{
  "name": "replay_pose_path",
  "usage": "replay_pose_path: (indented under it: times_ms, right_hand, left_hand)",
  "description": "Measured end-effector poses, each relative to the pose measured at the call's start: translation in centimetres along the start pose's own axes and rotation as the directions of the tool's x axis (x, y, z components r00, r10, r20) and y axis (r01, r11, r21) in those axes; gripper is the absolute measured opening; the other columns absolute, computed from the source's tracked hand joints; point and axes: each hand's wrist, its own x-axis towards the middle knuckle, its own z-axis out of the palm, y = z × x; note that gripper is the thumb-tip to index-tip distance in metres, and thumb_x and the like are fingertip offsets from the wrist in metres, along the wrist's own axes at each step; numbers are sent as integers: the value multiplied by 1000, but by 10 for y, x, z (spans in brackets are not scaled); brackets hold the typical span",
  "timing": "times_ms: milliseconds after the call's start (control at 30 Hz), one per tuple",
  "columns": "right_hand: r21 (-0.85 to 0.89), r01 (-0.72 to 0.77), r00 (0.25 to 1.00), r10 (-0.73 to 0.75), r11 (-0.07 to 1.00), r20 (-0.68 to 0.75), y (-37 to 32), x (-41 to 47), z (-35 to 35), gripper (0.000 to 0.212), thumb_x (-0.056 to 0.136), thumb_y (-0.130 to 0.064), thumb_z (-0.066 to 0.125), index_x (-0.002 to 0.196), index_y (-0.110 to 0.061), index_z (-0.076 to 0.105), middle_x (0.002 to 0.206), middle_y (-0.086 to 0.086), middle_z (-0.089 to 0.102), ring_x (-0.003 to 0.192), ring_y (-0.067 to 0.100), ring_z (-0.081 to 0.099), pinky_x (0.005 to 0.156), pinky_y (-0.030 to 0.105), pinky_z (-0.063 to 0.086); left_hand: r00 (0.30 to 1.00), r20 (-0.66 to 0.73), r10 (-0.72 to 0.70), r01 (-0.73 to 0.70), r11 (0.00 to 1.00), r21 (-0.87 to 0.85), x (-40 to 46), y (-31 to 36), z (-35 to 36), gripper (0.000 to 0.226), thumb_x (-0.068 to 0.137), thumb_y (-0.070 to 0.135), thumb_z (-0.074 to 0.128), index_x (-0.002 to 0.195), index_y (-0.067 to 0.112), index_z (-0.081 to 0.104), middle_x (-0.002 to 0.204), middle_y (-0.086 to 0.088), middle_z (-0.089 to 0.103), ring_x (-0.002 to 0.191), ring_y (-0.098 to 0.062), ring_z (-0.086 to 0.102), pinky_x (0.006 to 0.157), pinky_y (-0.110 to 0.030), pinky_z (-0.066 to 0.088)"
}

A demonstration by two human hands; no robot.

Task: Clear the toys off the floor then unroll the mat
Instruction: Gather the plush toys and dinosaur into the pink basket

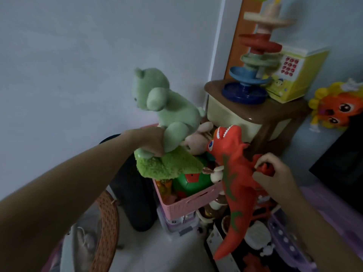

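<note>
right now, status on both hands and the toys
Left hand grips green teddy over pink basket. Right hand holds orange dinosaur beside it. Basket already heaped; mat not identifiable.

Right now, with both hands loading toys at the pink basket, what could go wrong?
The pink basket already looks overfull, so the green teddy that the left hand is setting on top may topple off. The orange dinosaur in the right hand is long and could knock out other toys.
</note>
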Motion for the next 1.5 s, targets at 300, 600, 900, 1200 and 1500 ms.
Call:
replay_pose_path:
  times_ms: [300,600,900,1200,1500]
  right_hand:
    - [-23,-28,996,30,999,83,38,18,-11,34,64,3,66,65,-28,51,72,4,52,62,12,51,63,33,46]
    - [-13,-83,995,84,996,47,44,34,-13,38,69,5,64,68,-32,53,73,0,54,63,21,52,51,36,48]
    - [-50,-48,997,51,998,61,29,41,9,17,57,-18,58,69,-28,52,78,-1,53,67,7,50,57,13,40]
    - [-74,-12,1000,12,997,7,21,60,35,37,65,5,65,69,-29,51,83,6,53,71,3,51,61,8,39]
    - [-14,-106,994,106,994,-32,21,76,50,18,57,-23,56,70,-35,53,81,8,57,70,15,51,64,24,44]
  left_hand:
    - [985,-101,-143,175,801,572,40,57,3,40,85,34,56,122,22,52,123,-1,54,117,-24,46,95,-35,33]
    - [981,193,-15,32,996,-87,50,67,85,41,74,32,63,112,16,60,98,-4,61,85,-21,53,72,-31,40]
    - [987,127,-98,160,506,-848,70,38,42,26,68,12,72,92,7,64,81,-8,67,67,-21,64,54,-26,53]
    - [975,95,-200,214,742,-635,85,-26,58,54,74,28,74,124,22,53,137,-15,43,124,-34,41,105,-50,36]
    - [958,21,-287,176,526,-832,97,-14,98,58,73,31,75,119,10,46,124,-13,47,103,-26,53,81,-32,52]
